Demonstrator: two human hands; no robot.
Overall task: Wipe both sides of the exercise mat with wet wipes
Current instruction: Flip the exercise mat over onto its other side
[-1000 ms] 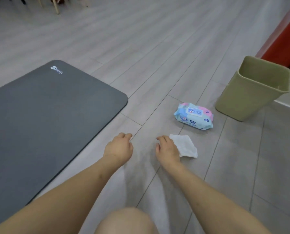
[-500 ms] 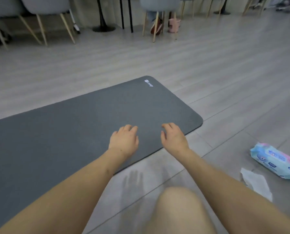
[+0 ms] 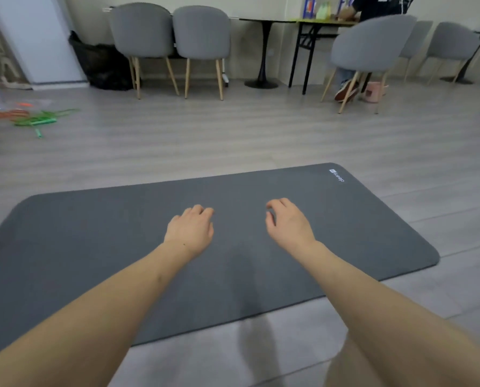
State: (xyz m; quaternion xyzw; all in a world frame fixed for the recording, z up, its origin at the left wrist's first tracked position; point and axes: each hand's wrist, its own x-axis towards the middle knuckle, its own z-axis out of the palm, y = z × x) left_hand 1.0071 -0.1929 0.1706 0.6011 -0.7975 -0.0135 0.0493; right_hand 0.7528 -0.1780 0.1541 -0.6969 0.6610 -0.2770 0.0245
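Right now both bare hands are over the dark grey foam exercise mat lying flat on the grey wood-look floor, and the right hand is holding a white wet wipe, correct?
Not quite. In the head view the right hand holds nothing; its fingers hang loosely curled, and no wipe is in view. The rest stands: both it and the left hand are over the dark grey foam exercise mat, which lies flat on the grey wood-look floor.

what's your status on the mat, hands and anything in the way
Left hand and right hand empty, loosely curled over the mat. Mat flat on floor, logo side up. No wipe in view. Nothing on mat.

Soft, even indoor light, faint shadows beneath the arms, wide-angle bending and slight blur at edges.
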